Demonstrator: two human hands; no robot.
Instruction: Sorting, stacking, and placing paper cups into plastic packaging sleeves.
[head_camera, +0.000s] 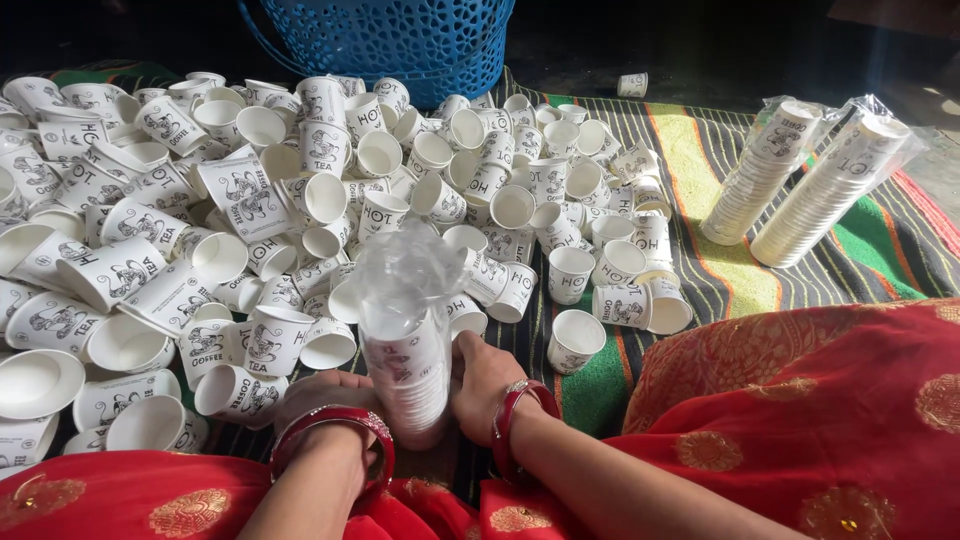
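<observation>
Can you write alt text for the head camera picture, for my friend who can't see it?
Two hands, left hand and right hand, grip an upright stack of paper cups in a clear plastic sleeve. Loose white paper cups litter a striped mat, with two wrapped stacks and a blue basket beyond.

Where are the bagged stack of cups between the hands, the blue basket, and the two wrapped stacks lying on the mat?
Bagged stack of cups (408, 350): head view, mid-stack.
Blue basket (385, 40): head view, front lattice wall.
Two wrapped stacks (820, 190): head view, middle of the right-hand stack.
</observation>
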